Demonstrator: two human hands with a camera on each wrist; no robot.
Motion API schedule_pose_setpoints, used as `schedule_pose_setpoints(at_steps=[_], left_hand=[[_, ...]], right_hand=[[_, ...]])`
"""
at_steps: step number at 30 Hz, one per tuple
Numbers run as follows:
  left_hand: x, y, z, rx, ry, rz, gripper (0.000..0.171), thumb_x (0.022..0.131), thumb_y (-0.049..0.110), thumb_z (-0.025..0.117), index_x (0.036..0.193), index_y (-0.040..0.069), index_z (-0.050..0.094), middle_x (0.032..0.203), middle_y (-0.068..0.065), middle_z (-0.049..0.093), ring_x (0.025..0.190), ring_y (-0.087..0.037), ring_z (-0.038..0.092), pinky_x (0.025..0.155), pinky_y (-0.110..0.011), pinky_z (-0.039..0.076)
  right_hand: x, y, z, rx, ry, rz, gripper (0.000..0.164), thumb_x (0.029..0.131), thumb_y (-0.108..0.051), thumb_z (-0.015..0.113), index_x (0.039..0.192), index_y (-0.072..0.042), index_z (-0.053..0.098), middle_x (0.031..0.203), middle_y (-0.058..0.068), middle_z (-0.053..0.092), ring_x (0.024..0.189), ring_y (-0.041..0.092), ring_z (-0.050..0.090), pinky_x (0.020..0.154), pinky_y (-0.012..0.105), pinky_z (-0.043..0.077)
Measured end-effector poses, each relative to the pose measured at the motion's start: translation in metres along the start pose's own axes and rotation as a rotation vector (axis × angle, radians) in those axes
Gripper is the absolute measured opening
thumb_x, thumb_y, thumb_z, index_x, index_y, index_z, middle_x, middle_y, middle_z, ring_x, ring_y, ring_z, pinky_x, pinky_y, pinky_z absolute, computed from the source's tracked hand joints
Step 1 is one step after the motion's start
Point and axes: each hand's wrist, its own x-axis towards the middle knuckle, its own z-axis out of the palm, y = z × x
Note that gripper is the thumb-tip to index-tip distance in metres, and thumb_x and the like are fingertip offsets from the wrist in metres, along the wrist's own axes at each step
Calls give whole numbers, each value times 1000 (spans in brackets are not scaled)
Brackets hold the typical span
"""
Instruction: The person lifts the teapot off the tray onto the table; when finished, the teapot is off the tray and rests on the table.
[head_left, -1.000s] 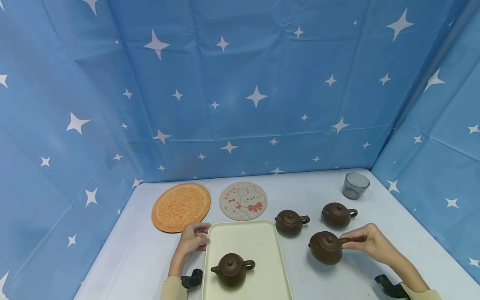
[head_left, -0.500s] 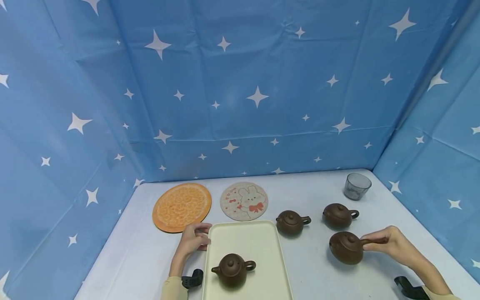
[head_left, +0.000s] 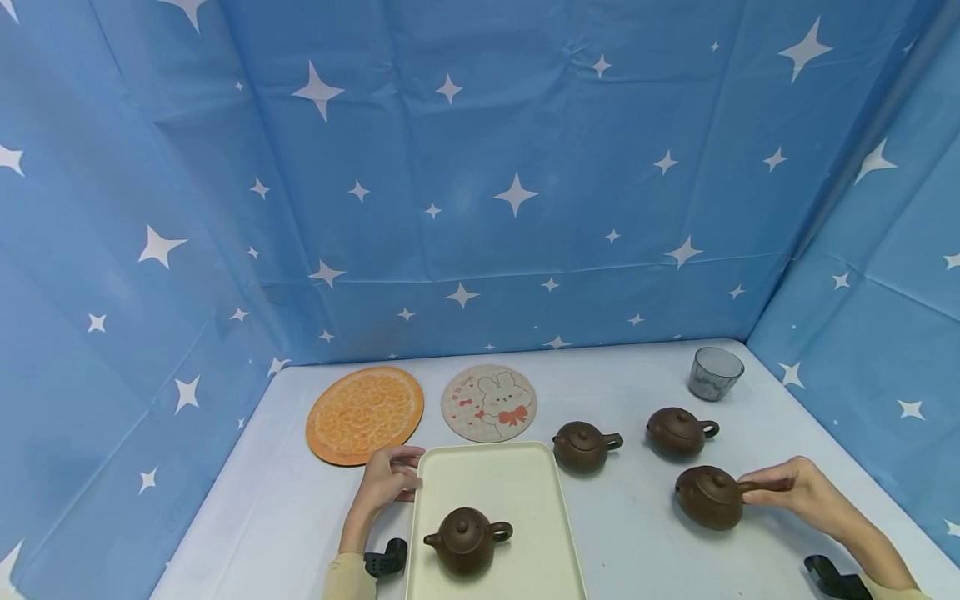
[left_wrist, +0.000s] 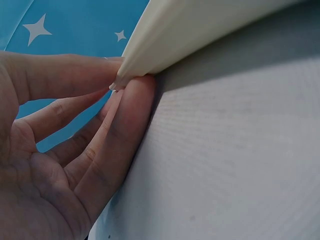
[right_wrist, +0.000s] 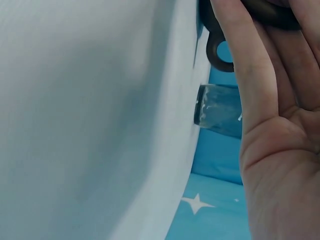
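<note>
My left hand (head_left: 386, 482) pinches the left rim of a cream tray (head_left: 487, 467) between thumb and fingers; the left wrist view shows the tray's edge (left_wrist: 145, 45) caught there. A brown teapot (head_left: 465, 540) sits upright on the tray, spout to the left. At the right, my right hand (head_left: 806, 493) holds a second brown teapot (head_left: 708, 497) by its handle, spout pointing left, close over the white table. In the right wrist view the fingers (right_wrist: 250, 65) curl at the dark handle (right_wrist: 272, 14), and most of that teapot is out of frame.
Two more brown teapots, one (head_left: 581, 447) right of the tray and one (head_left: 678, 432) farther right, stand behind the held one. A grey glass cup (head_left: 714, 372) is at the back right. An orange round mat (head_left: 365, 415) and a rabbit mat (head_left: 489, 402) lie behind the tray.
My right hand has carried its teapot to the right and slightly lower, and the teapot now sits more level. The left hand and the tray have not moved.
</note>
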Motion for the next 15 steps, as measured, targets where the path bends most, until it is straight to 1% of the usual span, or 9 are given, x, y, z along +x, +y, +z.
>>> schedule_pose_setpoints(at_steps=[7,15], left_hand=[[0,0,0,2,1,1,49,65,-11,66,114,-6,64,94,-14,63,67,-16,62,52,-34,58],[0,1,0,-6,-1,1,49,65,-11,66,114,-6,64,95,-15,62,67,-16,63,52,-34,58]], right_hand=[[-2,5,-3,36,-15,32,23,86,8,61,102,-1,74,95,-11,73,85,3,69,65,22,57],[-2,6,-1,44,-16,38,21,86,7,62,101,0,74,94,-9,73,84,5,69,66,23,58]])
